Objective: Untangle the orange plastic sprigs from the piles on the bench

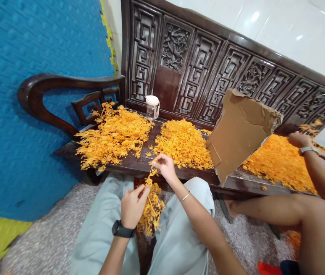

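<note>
Between my knees, my left hand (135,204) pinches a thin orange plastic flower sprig (150,176) by its stem. My right hand (164,167) is closed on the sprig's upper end, with thumb and forefinger together near the bench edge. Below both hands hangs or lies a bunch of similar orange sprigs (152,214); whether it joins the held one I cannot tell. Ahead on the bench, a heap of small loose orange pieces (184,143) lies just beyond my right hand. To the left spreads a pile of long, branched orange sprigs (116,133).
A dark carved wooden bench (135,164) runs across the view. On it stand a white-lidded clear cup (152,108) and an upright cardboard piece (239,130). Beyond the cardboard, another person's hand (300,140) holds orange sprigs over another orange heap (277,162). Blue foam matting (50,46) is at left.
</note>
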Available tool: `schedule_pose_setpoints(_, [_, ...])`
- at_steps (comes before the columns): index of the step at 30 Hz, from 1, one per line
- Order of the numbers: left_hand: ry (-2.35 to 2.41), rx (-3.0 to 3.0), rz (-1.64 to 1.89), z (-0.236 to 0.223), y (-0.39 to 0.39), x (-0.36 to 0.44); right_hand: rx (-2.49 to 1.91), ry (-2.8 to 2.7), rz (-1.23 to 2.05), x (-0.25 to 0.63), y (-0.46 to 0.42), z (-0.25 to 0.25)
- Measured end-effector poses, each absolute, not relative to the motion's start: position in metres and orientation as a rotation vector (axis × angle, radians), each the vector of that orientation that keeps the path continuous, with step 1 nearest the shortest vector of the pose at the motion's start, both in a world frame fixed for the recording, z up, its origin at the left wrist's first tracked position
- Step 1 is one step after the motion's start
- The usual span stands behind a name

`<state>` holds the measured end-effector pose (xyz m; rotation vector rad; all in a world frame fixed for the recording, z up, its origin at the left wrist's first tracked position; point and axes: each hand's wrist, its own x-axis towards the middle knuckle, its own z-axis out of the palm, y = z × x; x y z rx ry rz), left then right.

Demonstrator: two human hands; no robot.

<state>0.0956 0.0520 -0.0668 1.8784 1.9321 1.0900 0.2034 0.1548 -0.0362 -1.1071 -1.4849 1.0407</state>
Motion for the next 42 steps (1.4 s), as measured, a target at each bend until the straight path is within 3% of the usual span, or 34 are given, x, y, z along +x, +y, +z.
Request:
schedule_pose_setpoints(17, [1.73,1.485,1.171,-0.062,0.056,0.09,-1.095,-1.269,0.801,0.171,0.148,-0.051])
schedule_pose_setpoints(22, [1.59,1.365,1.148,-0.067,0.044,0.101,-1.078,-0.961,0.559,0.224,0.191,-0.025])
schedule_pose_setpoints(26, [1.509,1.389,1.148,-0.07,0.042,0.11,-1.107,-1.035,0.344,0.28,0.219,-0.014])
schedule_pose_setpoints(35, [1.468,1.318,1.177,-0.072,0.046,0.107,-1.233,-1.207,0.59,0.297,0.227,-0.034])
schedule_pose_setpoints(42, [1.475,1.319,1.191,-0.074,0.047,0.101,-1.354,-1.363,0.431,0.287,0.229,-0.035])
